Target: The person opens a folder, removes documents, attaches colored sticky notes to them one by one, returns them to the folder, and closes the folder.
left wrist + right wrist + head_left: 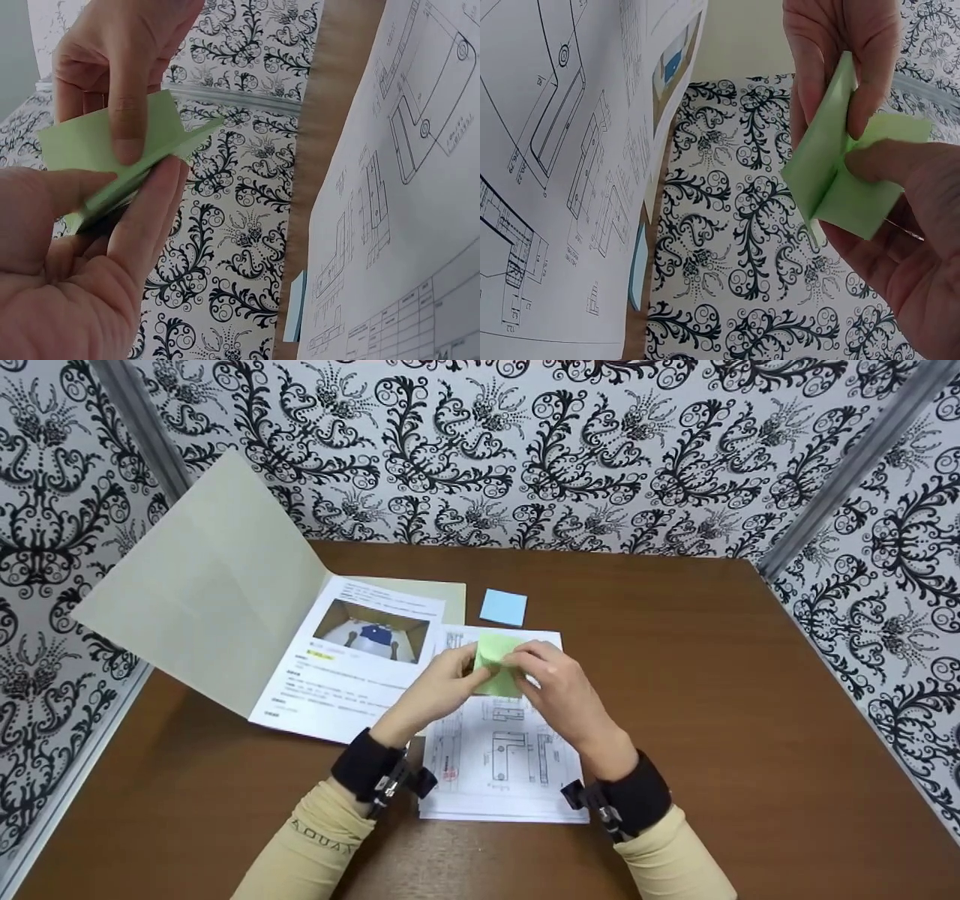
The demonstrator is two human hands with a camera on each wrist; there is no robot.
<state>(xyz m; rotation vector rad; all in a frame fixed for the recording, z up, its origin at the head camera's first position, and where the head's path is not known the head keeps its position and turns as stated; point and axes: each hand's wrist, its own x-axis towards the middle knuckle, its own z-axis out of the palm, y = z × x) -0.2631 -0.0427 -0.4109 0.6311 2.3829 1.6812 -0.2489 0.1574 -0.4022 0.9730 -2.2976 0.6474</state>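
A pad of light green sticky notes (496, 645) is held up over the printed drawing sheets (517, 787). My left hand (442, 684) grips the pad, with its thumb on the near face and fingers behind. With thumb and fingers, my right hand (564, 690) pinches a top green sheet (877, 187). That sheet stands away from the rest of the pad (821, 142), and a V-shaped gap shows between them in the right wrist view. Seen from the left wrist, the right thumb lies on the green sheet (82, 139).
An open cream folder (202, 585) stands at the left, its cover raised, with a printed page (330, 697) inside. Behind the drawings lies a blue sticky-note pad (503, 607) on the brown table (712, 697). Patterned walls (480, 450) enclose the back and sides.
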